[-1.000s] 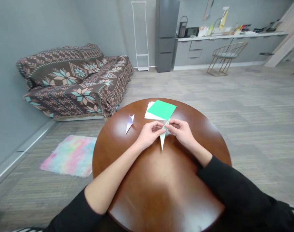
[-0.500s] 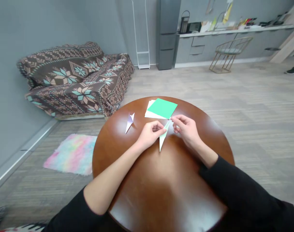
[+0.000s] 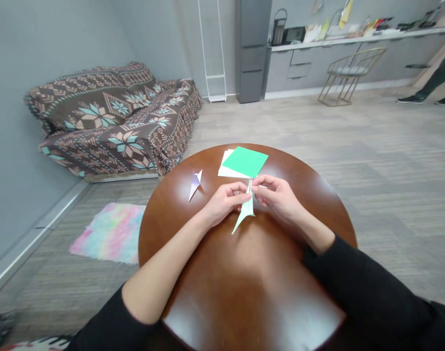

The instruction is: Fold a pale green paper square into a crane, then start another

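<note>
Over the round wooden table [image 3: 244,273], a pale green folded paper [image 3: 248,209] is held between my two hands, its long point angled down toward me. My left hand [image 3: 228,201] pinches its left side between thumb and fingers. With thumb and fingertips closed, my right hand [image 3: 275,195] grips the upper right part. The fingers hide some of the folds. Just beyond my hands lies a green paper sheet [image 3: 245,162] on top of white sheets [image 3: 226,170]. To the left rests a purple-and-white folded paper figure [image 3: 195,185].
A sofa [image 3: 116,122] under a patterned cover stands at the left, with a fluffy pastel rug [image 3: 109,231] in front of it. Across the room are a grey fridge [image 3: 252,53], a kitchen counter [image 3: 325,46] and a gold-framed chair [image 3: 349,73]. A person's legs [image 3: 436,78] show at the far right.
The folded paper has turned, its lower point swinging left and a side corner now showing. My right hand has moved left, closer to my left hand. More of the person's legs shows at right.
</note>
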Demonstrator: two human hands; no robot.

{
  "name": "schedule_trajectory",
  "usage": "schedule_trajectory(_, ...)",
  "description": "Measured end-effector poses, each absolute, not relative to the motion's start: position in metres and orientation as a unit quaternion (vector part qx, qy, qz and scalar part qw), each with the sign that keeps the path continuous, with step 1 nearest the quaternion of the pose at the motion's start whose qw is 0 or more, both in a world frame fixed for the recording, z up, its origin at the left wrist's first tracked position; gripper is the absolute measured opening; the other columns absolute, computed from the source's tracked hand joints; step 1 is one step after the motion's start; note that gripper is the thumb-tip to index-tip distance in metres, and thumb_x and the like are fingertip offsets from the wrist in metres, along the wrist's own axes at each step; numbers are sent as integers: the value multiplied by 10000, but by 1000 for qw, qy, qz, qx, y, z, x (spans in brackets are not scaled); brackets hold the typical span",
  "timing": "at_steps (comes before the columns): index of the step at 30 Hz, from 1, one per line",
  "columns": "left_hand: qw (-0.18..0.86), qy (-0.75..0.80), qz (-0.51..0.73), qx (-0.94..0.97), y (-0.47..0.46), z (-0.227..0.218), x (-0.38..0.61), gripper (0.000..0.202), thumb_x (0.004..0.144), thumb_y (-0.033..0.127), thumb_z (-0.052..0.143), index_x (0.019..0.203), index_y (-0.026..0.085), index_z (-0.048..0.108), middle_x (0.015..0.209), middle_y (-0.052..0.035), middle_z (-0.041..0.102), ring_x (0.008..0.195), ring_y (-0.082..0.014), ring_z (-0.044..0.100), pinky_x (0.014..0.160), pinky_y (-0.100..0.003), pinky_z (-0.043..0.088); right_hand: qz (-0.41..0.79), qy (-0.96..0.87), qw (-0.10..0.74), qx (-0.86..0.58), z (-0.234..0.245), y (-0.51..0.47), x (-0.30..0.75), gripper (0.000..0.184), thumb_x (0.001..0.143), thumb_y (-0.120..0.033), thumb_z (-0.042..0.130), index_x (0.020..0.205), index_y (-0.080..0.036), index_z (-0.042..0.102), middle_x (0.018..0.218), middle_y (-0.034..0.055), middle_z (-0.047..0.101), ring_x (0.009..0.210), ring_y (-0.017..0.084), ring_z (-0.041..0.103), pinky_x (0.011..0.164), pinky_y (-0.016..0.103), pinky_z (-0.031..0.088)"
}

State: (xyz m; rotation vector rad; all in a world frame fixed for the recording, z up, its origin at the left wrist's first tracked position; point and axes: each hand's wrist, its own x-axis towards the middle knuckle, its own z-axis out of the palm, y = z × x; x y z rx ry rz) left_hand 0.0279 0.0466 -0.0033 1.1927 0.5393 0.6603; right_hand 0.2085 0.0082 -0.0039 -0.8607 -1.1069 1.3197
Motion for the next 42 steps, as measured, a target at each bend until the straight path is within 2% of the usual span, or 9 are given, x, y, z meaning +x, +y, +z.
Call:
schedule_trajectory(5,754,259,311,517,44,-1,30,346,771,448,829,819,151,659,737,-13,641,628,-119,573,617,-245,431,621,-455,537,-343,-4,6,208,181,767,-274,816,779,-174,666,555,-69,497,474,60,407,458,206,289)
schedule_trajectory(10,742,283,288,535,45,5,27,403,705,469,866,735,143,631,564,60,449,473,-54,342,469,-218,227,623,-447,534,-356,-1,2,206,214,714,-249,835,779,-177,644,572,-70,530,434,51,410,426,201,272)
schedule_trajectory(13,737,293,270,546,46,6,25,406,719,475,848,715,146,610,569,60,428,479,-55,324,472,-224,199,617,-449,530,-370,0,2,206,226,697,-245,831,773,-180,629,548,-79,513,415,52,401,408,200,258)
schedule_trajectory(19,746,302,267,530,48,4,26,328,724,406,835,763,142,645,623,31,503,540,-77,430,521,-224,274,530,-518,531,-410,1,3,209,189,747,-272,778,776,-185,612,574,-62,553,424,65,420,417,218,299)
schedule_trajectory(26,734,333,298,511,48,2,27,290,710,351,858,785,124,693,610,32,546,523,-56,433,503,-205,276,299,-656,530,-447,-1,1,210,96,822,-212,686,757,-192,619,741,14,654,648,143,591,571,265,445)
schedule_trajectory(30,747,326,322,482,46,-1,30,314,705,356,880,810,128,691,669,-9,649,582,-89,564,561,-203,393,204,-680,542,-450,-5,1,208,111,858,-210,667,757,-210,622,770,34,673,621,149,567,531,276,431)
schedule_trajectory(32,753,318,340,464,44,-1,31,329,708,365,886,839,133,693,721,-30,693,647,-119,632,639,-229,469,155,-694,543,-447,-5,0,207,85,881,-208,653,797,-220,657,807,39,696,590,141,556,522,283,442)
schedule_trajectory(35,758,296,369,450,42,-1,32,326,731,368,878,870,134,699,761,-34,712,680,-120,650,696,-245,503,98,-716,535,-438,-6,-3,207,91,913,-214,633,909,-239,720,888,52,738,599,149,591,549,302,489)
schedule_trajectory(42,760,282,413,416,40,0,36,315,727,346,882,890,136,712,792,-22,710,717,-121,659,764,-267,528,52,-745,510,-426,-10,-6,205,279,932,-176,597,1156,-257,743,1093,89,755,877,212,712,706,334,564)
